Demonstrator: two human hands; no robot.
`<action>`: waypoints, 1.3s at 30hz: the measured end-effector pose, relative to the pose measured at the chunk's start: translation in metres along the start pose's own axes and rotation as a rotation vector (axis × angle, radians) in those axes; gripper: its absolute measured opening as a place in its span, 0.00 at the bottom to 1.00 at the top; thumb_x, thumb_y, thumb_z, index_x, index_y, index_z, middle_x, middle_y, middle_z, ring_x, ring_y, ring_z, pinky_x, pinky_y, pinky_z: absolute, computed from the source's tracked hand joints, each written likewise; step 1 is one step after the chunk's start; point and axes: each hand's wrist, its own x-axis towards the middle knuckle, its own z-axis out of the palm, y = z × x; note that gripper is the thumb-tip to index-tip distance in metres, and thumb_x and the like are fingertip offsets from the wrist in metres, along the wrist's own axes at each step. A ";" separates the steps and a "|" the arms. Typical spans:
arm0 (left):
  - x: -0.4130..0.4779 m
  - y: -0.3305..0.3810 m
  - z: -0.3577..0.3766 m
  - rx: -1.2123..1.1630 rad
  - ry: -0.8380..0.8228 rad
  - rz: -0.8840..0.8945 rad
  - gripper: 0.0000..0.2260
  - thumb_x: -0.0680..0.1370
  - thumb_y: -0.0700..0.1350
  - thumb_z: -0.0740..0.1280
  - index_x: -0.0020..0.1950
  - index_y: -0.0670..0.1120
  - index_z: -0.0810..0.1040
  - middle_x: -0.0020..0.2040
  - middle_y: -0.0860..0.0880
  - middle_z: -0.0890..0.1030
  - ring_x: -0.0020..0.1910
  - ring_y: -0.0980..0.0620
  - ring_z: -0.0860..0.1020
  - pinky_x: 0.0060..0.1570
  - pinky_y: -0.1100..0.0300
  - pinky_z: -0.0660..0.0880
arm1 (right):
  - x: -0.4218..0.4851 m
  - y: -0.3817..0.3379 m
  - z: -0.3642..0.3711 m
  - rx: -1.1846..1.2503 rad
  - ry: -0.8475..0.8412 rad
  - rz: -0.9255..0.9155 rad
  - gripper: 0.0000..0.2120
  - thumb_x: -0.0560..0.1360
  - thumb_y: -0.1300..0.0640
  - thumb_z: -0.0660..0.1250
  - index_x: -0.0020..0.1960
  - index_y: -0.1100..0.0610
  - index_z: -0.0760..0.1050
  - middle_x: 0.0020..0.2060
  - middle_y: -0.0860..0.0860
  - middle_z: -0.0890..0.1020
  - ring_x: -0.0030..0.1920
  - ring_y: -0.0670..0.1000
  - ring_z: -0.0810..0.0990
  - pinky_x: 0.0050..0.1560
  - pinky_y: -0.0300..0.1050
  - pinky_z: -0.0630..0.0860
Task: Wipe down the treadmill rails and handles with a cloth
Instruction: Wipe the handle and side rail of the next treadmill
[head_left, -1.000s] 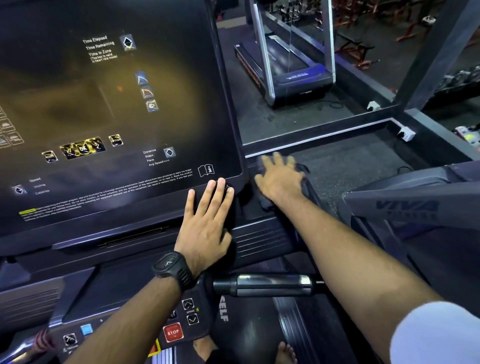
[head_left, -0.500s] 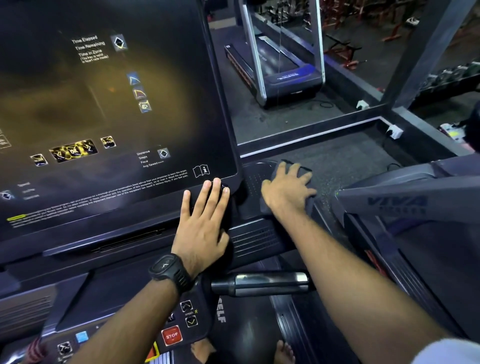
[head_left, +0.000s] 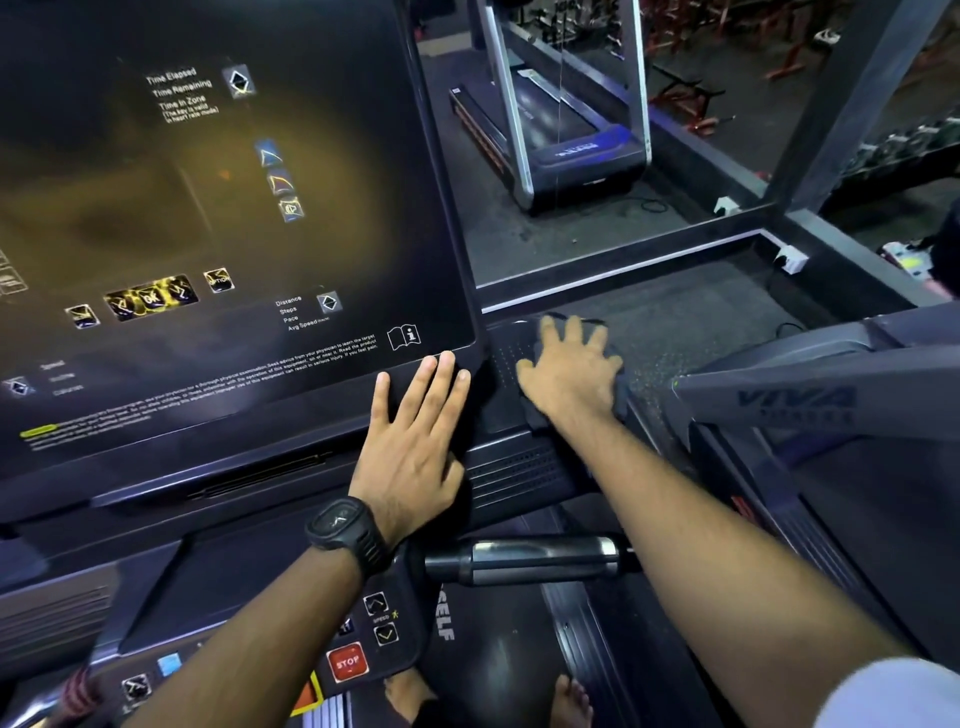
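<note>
Pressing dark cloth (head_left: 619, 402) flat under spread, straight-fingered right hand (head_left: 569, 374), just right of screen (head_left: 208, 208)'s lower corner. Bracing with flat left hand (head_left: 415, 441) on that corner, holding nothing. Probably next: metal handle (head_left: 524, 558), below screen, lying crosswise, bodyward from cloth.

Overall level: dim, with dark surfaces swallowing detail.
Glare: a broad amber reflection spreads across the glossy console screen (head_left: 197, 197) and washes over its icons.
Highlights: bright streaks on the chrome handle (head_left: 524, 558); a blue sheen on the far treadmill (head_left: 587, 148).
Shadows: soft, a faint one beside the left hand (head_left: 410, 447).
Blur: the screen's small print is smeared; the white sleeve (head_left: 893, 696) in the corner is soft.
Distortion: wide-angle bend; the grey post (head_left: 857, 104) leans strongly.
</note>
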 end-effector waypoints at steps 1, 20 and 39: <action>0.001 0.001 0.000 0.009 -0.006 0.021 0.44 0.68 0.51 0.67 0.81 0.43 0.55 0.82 0.43 0.51 0.81 0.45 0.49 0.76 0.34 0.47 | 0.002 0.003 0.001 0.006 -0.001 -0.075 0.35 0.78 0.37 0.58 0.81 0.47 0.55 0.79 0.54 0.60 0.77 0.65 0.57 0.65 0.67 0.67; 0.009 0.008 0.000 0.159 -0.015 0.230 0.42 0.69 0.50 0.67 0.81 0.42 0.56 0.82 0.43 0.52 0.81 0.45 0.52 0.76 0.37 0.44 | -0.006 0.034 -0.011 0.289 -0.073 0.339 0.33 0.78 0.37 0.59 0.79 0.50 0.59 0.72 0.61 0.69 0.66 0.67 0.71 0.60 0.61 0.71; 0.026 0.019 0.003 0.156 -0.089 0.389 0.36 0.74 0.49 0.62 0.80 0.39 0.59 0.80 0.39 0.57 0.80 0.43 0.54 0.79 0.45 0.41 | -0.041 0.041 -0.003 -0.002 0.000 0.027 0.33 0.80 0.39 0.56 0.81 0.50 0.56 0.75 0.63 0.65 0.68 0.68 0.69 0.60 0.63 0.72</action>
